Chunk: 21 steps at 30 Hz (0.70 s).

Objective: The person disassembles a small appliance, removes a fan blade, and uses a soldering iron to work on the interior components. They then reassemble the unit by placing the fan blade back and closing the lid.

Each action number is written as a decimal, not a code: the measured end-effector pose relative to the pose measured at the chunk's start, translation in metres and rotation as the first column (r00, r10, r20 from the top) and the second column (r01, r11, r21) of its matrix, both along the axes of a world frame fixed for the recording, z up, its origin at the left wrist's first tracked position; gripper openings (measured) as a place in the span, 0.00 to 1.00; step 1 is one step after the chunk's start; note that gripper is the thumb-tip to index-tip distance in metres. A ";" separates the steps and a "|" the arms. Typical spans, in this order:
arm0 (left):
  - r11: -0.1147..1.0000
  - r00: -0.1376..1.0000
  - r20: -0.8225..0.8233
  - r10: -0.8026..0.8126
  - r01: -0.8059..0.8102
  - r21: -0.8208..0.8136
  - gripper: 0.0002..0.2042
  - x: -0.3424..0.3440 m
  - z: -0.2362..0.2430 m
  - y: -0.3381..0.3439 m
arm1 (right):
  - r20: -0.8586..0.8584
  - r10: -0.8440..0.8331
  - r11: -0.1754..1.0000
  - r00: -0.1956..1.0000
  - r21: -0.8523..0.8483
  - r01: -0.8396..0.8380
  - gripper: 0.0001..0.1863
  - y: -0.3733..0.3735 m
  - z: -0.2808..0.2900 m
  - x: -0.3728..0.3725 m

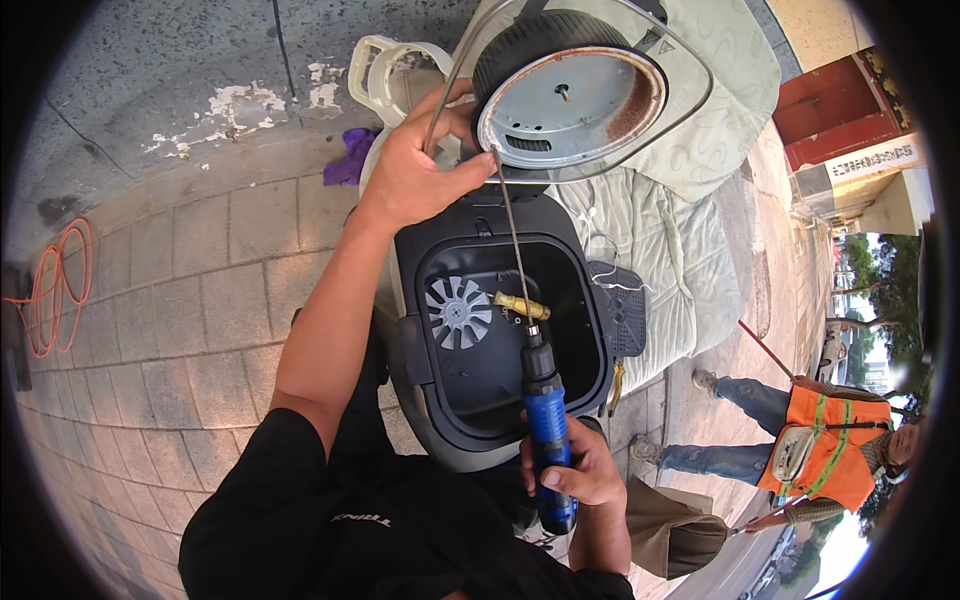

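My left hand (428,168) grips the rim of a round black housing (575,100) with a metal inner plate that is rusty along one side. A thin metal loop passes around this housing. My right hand (583,468) is wrapped round a blue electric screwdriver (547,415). Its long thin bit (515,235) reaches up to the plate's edge, close to my left thumb. Beneath the bit lies a black square tub (590,335). In it are a silver fan wheel (459,313) and a small tool with a yellow handle (523,306).
A pale quilted cloth (690,280) lies to the right, with a dark perforated plate (622,300) on it. At the left are a cream plastic frame (372,80), a purple cloth (350,157) and an orange cable (60,290). Someone in an orange vest (825,445) stands at the right.
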<state>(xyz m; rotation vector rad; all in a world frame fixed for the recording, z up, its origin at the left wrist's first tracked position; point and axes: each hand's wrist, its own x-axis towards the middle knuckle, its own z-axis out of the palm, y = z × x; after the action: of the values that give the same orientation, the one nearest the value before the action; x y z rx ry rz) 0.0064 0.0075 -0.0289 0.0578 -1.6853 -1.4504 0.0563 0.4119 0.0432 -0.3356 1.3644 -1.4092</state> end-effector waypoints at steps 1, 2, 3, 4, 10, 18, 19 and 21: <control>1.000 1.000 0.005 0.001 -0.002 0.008 0.10 0.000 -0.001 0.000 | 0.074 -0.015 0.999 0.997 -0.043 0.019 0.44 0.000 0.001 0.001; 1.000 1.000 0.008 0.003 -0.003 0.017 0.10 0.000 -0.001 0.000 | 0.147 -0.027 0.996 0.989 -0.084 0.040 0.45 -0.002 0.004 0.002; 1.000 1.000 0.008 -0.024 0.024 0.014 0.09 0.000 -0.002 -0.001 | 0.219 -0.036 0.990 0.975 -0.124 0.065 0.45 -0.003 0.007 0.002; 0.999 0.999 0.009 -0.052 0.052 0.010 0.10 0.000 -0.003 -0.003 | 0.300 -0.046 0.985 0.953 -0.143 0.092 0.45 -0.002 0.010 0.004; 0.995 0.997 -0.015 -0.072 0.073 0.075 0.09 0.001 -0.003 -0.001 | 0.409 -0.065 0.986 0.910 -0.114 0.122 0.43 0.000 0.024 0.008; 0.990 0.996 0.009 -0.092 0.091 0.111 0.09 0.001 0.001 0.000 | 0.241 -0.057 0.995 0.969 -0.068 0.076 0.43 0.004 0.017 0.006; 0.987 0.995 -0.008 -0.103 0.103 0.125 0.09 -0.001 0.000 0.000 | 0.239 -0.054 0.996 0.969 -0.062 0.071 0.43 0.004 0.016 0.005; 0.989 0.996 -0.014 -0.090 0.091 0.116 0.09 -0.002 -0.001 0.000 | 0.234 -0.049 0.997 0.971 -0.049 0.062 0.43 0.003 0.017 0.003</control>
<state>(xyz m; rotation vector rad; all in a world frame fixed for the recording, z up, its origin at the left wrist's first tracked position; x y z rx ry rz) 0.0042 0.0078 -0.0296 0.0387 -1.6127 -1.6142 0.0594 0.4151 0.0606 -0.1626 1.1518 -1.4847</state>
